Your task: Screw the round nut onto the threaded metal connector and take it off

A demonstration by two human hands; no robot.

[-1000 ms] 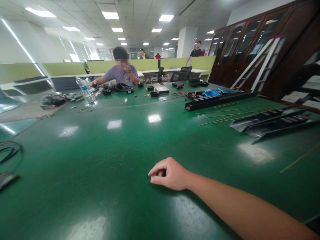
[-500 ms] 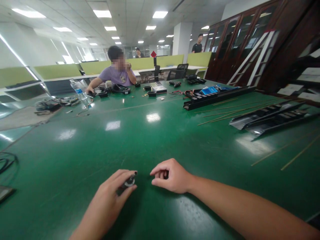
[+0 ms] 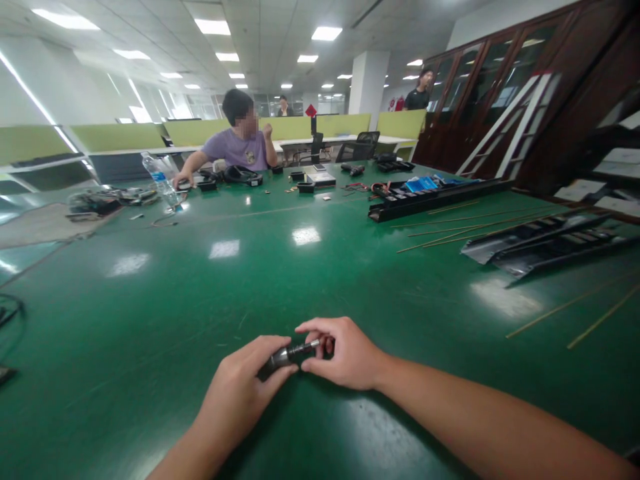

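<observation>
My left hand [image 3: 246,377] is closed around a dark cylindrical tool [image 3: 283,357] with a silver collar. The tool's narrow, ridged shaft points right and ends in a bright metal tip. Its rear part is hidden in my palm. Facing it is my right hand [image 3: 345,353], thumb and index finger apart on either side of the tip, the other fingers curled inward. Whether the right fingers touch the tip is hard to see. Both hands are just above the green tabletop [image 3: 280,287], near its front.
Black metal channels [image 3: 545,243] and thin rods [image 3: 450,233] lie on the right. Another black channel [image 3: 440,199] holds blue parts. A water bottle [image 3: 163,180] stands far left near a seated person [image 3: 237,143]. A ladder [image 3: 520,127] leans by the cabinets.
My left hand has moved right and turned the tool, so its shaft now shows and its tip reaches between my right thumb and index finger. My right hand is nearly still.
</observation>
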